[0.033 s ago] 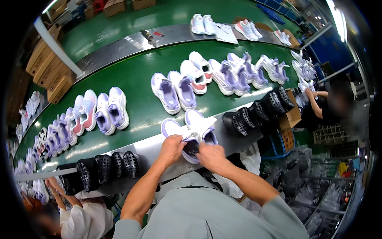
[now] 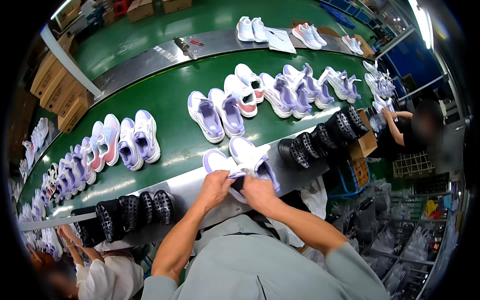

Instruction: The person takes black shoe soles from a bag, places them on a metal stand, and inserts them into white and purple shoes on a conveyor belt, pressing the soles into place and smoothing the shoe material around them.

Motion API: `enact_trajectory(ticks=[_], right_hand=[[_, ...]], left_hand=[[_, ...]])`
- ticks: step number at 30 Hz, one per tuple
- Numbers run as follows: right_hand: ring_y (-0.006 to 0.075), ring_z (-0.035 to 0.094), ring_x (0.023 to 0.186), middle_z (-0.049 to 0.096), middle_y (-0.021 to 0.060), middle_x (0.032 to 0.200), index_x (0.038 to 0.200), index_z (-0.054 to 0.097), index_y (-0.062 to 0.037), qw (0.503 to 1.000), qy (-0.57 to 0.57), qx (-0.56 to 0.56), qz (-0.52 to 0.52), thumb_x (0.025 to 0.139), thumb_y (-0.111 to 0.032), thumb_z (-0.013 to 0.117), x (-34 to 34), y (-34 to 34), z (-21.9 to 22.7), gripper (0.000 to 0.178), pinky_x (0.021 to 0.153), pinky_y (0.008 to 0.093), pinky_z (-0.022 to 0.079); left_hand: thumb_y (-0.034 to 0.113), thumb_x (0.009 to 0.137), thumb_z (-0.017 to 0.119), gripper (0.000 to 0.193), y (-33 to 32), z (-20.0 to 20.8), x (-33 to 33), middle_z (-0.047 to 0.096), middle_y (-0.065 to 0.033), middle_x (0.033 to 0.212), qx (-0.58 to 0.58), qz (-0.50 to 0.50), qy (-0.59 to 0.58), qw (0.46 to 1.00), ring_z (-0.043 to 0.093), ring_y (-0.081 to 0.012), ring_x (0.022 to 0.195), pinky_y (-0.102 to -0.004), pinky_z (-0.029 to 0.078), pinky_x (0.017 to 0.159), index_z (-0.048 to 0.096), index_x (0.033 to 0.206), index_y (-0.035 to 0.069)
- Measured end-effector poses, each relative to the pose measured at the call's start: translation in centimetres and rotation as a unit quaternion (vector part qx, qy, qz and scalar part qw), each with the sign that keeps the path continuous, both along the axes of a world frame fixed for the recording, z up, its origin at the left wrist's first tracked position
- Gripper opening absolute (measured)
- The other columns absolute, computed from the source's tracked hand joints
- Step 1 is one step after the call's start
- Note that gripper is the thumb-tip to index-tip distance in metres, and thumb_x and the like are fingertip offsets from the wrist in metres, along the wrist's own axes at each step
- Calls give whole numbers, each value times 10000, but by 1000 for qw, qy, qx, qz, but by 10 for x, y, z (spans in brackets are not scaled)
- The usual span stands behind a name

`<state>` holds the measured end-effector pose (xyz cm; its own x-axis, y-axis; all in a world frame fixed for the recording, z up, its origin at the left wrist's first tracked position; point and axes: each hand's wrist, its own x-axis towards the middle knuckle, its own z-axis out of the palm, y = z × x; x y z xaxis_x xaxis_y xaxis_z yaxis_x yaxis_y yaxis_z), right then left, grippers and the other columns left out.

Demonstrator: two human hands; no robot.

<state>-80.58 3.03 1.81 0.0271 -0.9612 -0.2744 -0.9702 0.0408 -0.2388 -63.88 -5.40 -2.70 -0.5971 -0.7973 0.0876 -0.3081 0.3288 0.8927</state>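
Observation:
Two white and lavender sneakers lie side by side in front of me on the metal edge of the line, toes pointing away. My left hand [image 2: 216, 189] is closed on the collar of the left sneaker [image 2: 216, 159], thumb near its tongue. My right hand [image 2: 258, 192] is closed at the opening of that same sneaker, its fingertips hidden inside against something dark. Just beyond my right hand lies the right sneaker [image 2: 243, 149], its white tongue folded out to the side; no hand is clearly gripping it.
Pairs of sneakers [image 2: 206, 116] stand along the green conveyor belt [image 2: 175, 125]. Black studded forms sit at the metal edge, left [image 2: 131, 212] and right [image 2: 326, 140]. Tools [image 2: 181, 45] and a paper sheet [image 2: 281, 41] lie on the far ledge. Other people work at both sides.
My right hand has moved a little to the left and farther into the left sneaker's opening. My left hand keeps its place on the collar.

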Motion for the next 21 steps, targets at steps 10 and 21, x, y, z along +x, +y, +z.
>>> enact_trajectory(ticks=[10, 21], right_hand=[[319, 681, 651, 646, 141, 752, 1069, 628, -17, 981, -51, -177, 55, 914, -192, 669, 37, 1, -63, 237, 537, 433, 547], [436, 612, 965, 635, 235, 1050, 1209, 545, 68, 957, -103, -260, -80, 842, -127, 688, 15, 0, -44, 440, 824, 489, 514]], left_hand=[[195, 933, 687, 231, -8, -8, 20, 651, -101, 712, 183, 71, 12, 980, 558, -145, 671, -333, 475, 636, 699, 881, -30], [328, 760, 842, 930, 50, -11, 27, 689, -281, 1079, 162, 218, -169, 947, 671, -443, 1001, -477, 530, 879, 370, 1514, 57]])
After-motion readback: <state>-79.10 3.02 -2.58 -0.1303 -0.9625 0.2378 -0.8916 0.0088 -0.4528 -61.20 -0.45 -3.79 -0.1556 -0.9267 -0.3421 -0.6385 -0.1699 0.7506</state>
